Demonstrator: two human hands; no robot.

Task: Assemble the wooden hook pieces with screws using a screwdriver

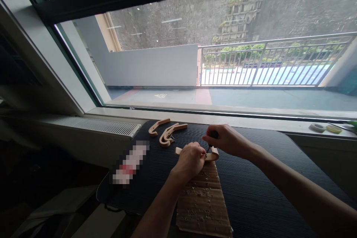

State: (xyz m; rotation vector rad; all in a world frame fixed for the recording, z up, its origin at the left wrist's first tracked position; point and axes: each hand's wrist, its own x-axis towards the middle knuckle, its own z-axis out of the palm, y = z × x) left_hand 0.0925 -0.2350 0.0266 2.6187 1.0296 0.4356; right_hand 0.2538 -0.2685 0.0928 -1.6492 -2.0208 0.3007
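From where I stand: one wooden hook [214,156] lies across the far end of a cardboard strip [200,202], near the middle of the dark tabletop [251,189], its curl to the right and its straight end poking out left. Left hand [191,159]: fingers bent over the hook's shank, pressing and pinching it; exact fingertip contact partly hidden. Right hand [223,137]: fingers curled closed around the dark handle of what looks like a screwdriver [213,134], tip down beside the curl. Handling, judged by eye: pale wood, slim section, so probably light and stiff; matt-looking surface, unlikely to slip much in dry fingers. Curved underside could rock or swivel under a twisting load; the bend is perhaps the likeliest place to crack. Best hold: straight shank, pinched across its width and pressed down, fingers clear of the tip. Small bits litter the cardboard and might roll underneath. Similar loose hooks [165,139] lie farther left and could be lifted by their straight ends.
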